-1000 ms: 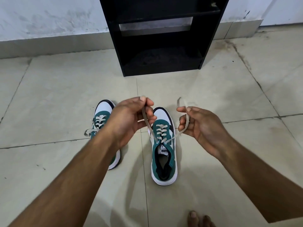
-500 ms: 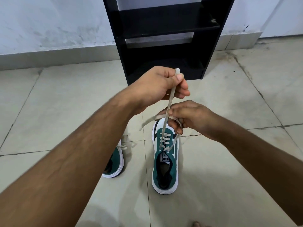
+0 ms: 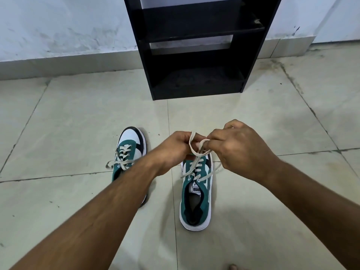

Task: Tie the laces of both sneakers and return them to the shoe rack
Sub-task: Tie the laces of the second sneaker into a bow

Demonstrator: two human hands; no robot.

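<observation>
Over the right sneaker (image 3: 196,193) on the tiled floor (image 3: 272,191), the left hand (image 3: 173,151) and right hand (image 3: 236,148) each pinch its lace (image 3: 192,145), with the left sneaker (image 3: 129,151) just beside, before the black shoe rack (image 3: 196,55).

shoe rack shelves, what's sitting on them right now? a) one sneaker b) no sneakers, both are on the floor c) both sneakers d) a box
b: the black shoe rack shows only bare shelves, while the left sneaker and the right sneaker both stand on the tiled floor in front of it.
</observation>
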